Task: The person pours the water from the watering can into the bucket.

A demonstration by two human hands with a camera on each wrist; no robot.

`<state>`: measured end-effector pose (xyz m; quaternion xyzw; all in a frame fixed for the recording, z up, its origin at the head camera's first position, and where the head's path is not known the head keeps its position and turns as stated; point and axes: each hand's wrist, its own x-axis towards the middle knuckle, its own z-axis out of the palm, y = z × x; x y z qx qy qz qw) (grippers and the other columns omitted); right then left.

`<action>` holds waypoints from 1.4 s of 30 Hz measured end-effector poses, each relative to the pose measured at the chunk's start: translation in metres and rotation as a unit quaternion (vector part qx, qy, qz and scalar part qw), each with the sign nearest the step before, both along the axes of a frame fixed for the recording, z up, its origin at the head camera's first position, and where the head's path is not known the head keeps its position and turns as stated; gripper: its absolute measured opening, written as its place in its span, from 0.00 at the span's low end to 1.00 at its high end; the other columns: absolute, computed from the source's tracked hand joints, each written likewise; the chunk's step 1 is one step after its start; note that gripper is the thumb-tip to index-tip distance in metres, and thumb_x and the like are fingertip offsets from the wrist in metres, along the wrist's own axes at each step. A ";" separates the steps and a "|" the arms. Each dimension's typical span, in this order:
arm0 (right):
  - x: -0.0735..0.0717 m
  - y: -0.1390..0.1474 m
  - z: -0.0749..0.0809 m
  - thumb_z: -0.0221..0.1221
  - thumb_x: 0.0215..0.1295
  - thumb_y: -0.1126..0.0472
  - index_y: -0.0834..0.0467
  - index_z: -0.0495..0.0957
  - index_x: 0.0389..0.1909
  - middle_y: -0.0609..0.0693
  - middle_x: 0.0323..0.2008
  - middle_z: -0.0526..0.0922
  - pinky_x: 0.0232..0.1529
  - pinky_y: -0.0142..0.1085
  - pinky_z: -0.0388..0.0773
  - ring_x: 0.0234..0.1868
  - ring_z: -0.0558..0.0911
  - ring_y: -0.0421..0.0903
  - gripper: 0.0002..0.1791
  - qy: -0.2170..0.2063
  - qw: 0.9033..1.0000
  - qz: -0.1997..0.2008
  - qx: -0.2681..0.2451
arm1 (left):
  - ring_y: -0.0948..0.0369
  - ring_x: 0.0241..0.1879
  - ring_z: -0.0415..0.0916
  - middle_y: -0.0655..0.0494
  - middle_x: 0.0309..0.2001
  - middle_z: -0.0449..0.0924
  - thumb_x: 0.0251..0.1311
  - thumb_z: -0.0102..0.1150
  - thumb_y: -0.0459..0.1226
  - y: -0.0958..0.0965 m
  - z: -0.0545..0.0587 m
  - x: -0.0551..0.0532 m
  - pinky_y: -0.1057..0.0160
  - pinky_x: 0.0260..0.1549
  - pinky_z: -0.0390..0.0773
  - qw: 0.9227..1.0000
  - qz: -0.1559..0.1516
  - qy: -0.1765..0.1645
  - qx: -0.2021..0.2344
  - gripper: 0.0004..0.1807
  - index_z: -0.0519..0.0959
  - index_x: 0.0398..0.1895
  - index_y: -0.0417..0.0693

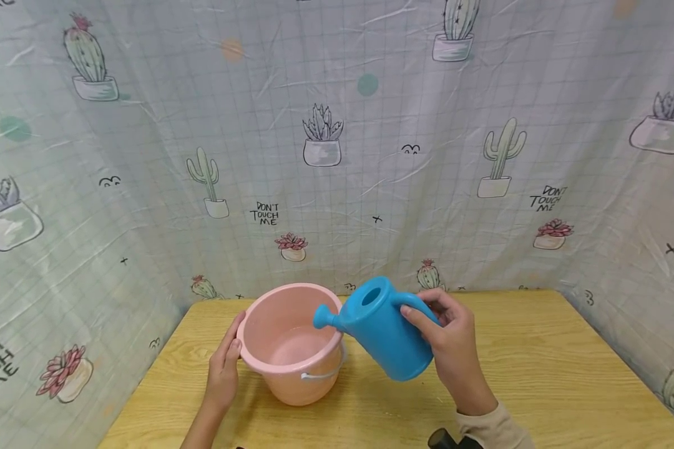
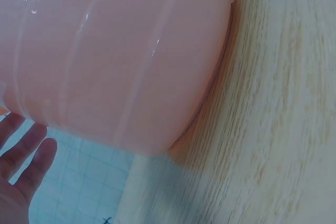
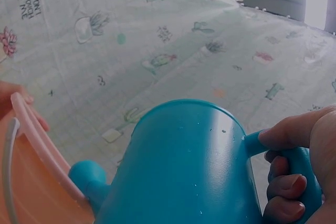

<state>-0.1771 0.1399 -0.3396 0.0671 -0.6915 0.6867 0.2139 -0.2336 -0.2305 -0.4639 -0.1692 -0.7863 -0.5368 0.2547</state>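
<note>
A pink bucket (image 1: 300,390) stands upright on the wooden table, its pale handle (image 1: 322,376) hanging down the near right side. At its left rim rests my left hand (image 1: 223,368), thumb by the rim and fingers fairly straight along the outside; the left wrist view shows those fingers (image 2: 32,153) beside the bucket wall. My right hand (image 1: 452,337) grips the handle of a blue watering can (image 1: 390,340), fingers curled round it. The can tilts left, its spout (image 1: 324,317) reaching over the bucket's right rim. Droplets dot the can's side in the right wrist view.
Beneath everything lies a yellow wooden table (image 1: 545,368). A cactus-printed sheet (image 1: 382,181) hangs behind it and along both sides. A black cylindrical object (image 1: 441,438) pokes in at the bottom edge, near the right sleeve (image 1: 494,427).
</note>
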 end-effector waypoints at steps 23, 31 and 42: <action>-0.001 -0.001 -0.002 0.65 0.59 0.66 0.66 0.78 0.39 0.49 0.33 0.80 0.38 0.36 0.78 0.32 0.77 0.43 0.09 -0.002 1.000 0.001 -0.016 | 0.78 0.65 0.63 0.44 0.70 0.65 0.74 0.33 0.30 0.001 -0.003 -0.003 0.82 0.58 0.65 1.000 0.004 0.009 -0.008 0.26 0.61 0.73 0.47; -0.002 -0.002 -0.001 0.65 0.59 0.67 0.66 0.78 0.39 0.48 0.34 0.81 0.42 0.37 0.80 0.35 0.79 0.44 0.10 -0.005 1.000 0.002 -0.019 | 0.79 0.64 0.64 0.45 0.70 0.64 0.74 0.32 0.32 0.000 0.000 -0.005 0.82 0.55 0.67 1.000 0.004 -0.005 -0.009 0.26 0.61 0.73 0.49; 0.000 -0.003 -0.005 0.65 0.58 0.67 0.66 0.78 0.39 0.46 0.33 0.81 0.38 0.35 0.78 0.32 0.77 0.42 0.11 -0.003 1.000 0.002 -0.024 | 0.80 0.64 0.64 0.43 0.70 0.64 0.74 0.32 0.31 -0.004 -0.007 -0.005 0.83 0.55 0.67 1.000 0.003 0.007 0.000 0.25 0.61 0.73 0.47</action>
